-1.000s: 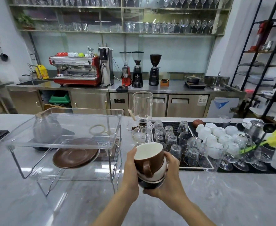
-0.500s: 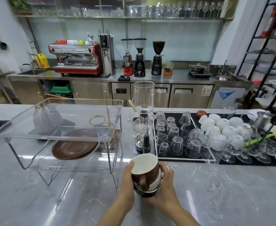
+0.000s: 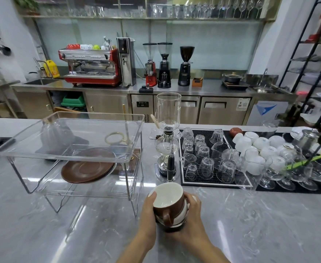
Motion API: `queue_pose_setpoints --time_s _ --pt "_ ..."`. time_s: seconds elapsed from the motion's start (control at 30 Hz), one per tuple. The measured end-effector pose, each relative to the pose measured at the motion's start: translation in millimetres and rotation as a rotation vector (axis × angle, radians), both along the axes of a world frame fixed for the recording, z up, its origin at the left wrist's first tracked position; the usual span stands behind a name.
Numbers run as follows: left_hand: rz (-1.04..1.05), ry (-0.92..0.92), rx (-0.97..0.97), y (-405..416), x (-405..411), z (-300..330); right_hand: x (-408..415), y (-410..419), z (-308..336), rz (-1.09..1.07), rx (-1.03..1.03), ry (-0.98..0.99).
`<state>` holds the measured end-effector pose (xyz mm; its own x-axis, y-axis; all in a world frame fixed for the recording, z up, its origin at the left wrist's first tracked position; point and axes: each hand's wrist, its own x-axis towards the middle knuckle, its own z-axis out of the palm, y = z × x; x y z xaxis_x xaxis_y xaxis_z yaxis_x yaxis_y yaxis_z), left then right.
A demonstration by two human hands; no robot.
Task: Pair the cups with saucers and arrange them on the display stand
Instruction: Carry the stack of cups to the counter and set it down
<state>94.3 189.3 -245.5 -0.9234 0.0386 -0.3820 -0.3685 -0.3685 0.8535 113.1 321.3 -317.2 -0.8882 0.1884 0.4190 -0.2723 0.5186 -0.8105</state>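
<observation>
A stack of nested cups (image 3: 170,205), the top one brown outside and white inside, sits low over the grey counter in front of me. My left hand (image 3: 149,209) grips its left side with the thumb on the rim. My right hand (image 3: 192,215) wraps around its right side and base. To the left stands a clear two-tier display stand (image 3: 23,147), and brown saucers (image 3: 87,168) are stacked on its lower tier. The top tier holds no cups or saucers.
A glass siphon coffee maker (image 3: 168,137) stands just behind the cups. Right of it, a black mat (image 3: 210,180) holds several upturned glasses, then white cups (image 3: 260,147) and stemmed glasses. A back counter carries a red espresso machine (image 3: 91,67) and grinders.
Both hands have brought the cup stack down and nearer to the counter; the view has tilted slightly downward.
</observation>
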Motion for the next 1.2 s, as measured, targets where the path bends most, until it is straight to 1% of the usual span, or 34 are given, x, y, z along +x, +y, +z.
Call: queue_pose_setpoints --time_s 0.17,0.37,0.63,0.8,0.97,1.1,1.2 --pt "0.023 0.025 0.009 1.8 -1.8 -0.9 -1.1 1.7 11.1 0.032 0.017 0.025" --pt "-0.009 0.045 0.088 2.1 -7.9 -6.6 -9.3 2.6 13.4 0.031 0.062 -0.047" --pt "0.027 0.052 0.162 1.0 -11.3 -16.1 -12.4 1.9 11.0 -0.007 0.101 -0.077" --pt "0.023 0.052 0.169 1.0 -9.4 -14.4 -9.6 5.6 13.3 0.005 0.166 -0.123" --pt "0.004 0.063 0.142 -2.2 -2.9 -13.3 0.1 7.2 21.5 0.016 0.168 -0.179" --pt "-0.011 0.053 0.162 -8.5 2.6 -13.5 10.9 4.9 27.2 0.022 0.199 -0.194" --pt "-0.003 0.061 0.131 -14.0 6.6 -15.5 19.5 1.5 29.9 0.003 0.207 -0.22"
